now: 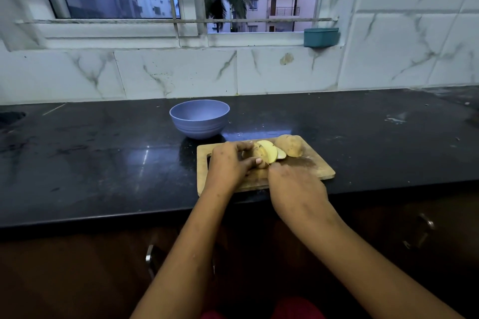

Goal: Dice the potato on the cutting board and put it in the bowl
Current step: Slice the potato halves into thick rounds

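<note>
Dicing barely begun: potato (268, 155) lay on wooden cutting board (317, 169), cut into few slices, big unpeeled chunk (289, 146) uncut beside them; left hand (229, 163) fingers (243, 146) curled round sliced part; right hand (295, 189) grip hidden, cannot tell; lilac bowl (199, 122) on counter (103, 150) showed no pieces

Part-sliced potato (269, 154) on cutting board (311, 168); bowl (199, 119) behind

hands (228, 163) at cut potato (268, 154), bowl (199, 127) behind

My black counter (103, 158) carries the wooden cutting board (318, 169) at its front edge and the lilac bowl (199, 124) just behind it.
</note>
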Available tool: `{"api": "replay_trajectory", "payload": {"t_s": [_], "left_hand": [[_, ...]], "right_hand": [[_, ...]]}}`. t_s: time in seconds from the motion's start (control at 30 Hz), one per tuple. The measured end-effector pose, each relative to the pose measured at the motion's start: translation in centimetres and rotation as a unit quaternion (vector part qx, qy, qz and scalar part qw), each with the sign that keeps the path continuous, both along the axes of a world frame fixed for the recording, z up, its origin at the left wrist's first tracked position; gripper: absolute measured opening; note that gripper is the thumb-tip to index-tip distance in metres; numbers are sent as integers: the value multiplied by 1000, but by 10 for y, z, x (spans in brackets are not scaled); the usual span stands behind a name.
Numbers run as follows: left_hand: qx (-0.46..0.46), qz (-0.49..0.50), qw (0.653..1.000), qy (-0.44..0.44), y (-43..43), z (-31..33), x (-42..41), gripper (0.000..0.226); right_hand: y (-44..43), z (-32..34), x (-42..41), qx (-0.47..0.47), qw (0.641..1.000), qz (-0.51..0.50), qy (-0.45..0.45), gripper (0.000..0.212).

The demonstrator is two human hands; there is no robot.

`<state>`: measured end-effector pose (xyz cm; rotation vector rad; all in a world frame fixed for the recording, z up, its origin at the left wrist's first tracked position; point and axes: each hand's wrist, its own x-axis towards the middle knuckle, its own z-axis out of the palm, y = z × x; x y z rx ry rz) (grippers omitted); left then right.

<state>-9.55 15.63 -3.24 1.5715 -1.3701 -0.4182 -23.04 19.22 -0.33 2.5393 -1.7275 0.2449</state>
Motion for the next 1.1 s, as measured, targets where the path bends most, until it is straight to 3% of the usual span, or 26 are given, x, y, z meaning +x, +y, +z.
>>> {"api": "replay_trajectory", "payload": {"t_s": [0.3,0.43,0.5,0.7,0.97,1.1], "left_hand": [[9,-7,1000,-4,2,1,4,45],[1,-6,1000,-20,5,3,2,46],[4,-9,999,-41,6,4,2,47],[4,-5,999,-53,6,5,2,48],[-3,-15,999,-39,2,2,4,48],[-8,-9,999,-34,3,2,2,47]], "right_hand": [[20,-1,0,-20,998,-9,66,38],[-6,11,-10,56,998,-38,-12,21],[-21,13,-18,80,994,-38,-67,27],[-14,0,-13,-32,999,-9,-29,20],[-9,6,-19,-75,990,-6,-122,23],[-1,6,-13,-90,990,1,-110,22]]}}
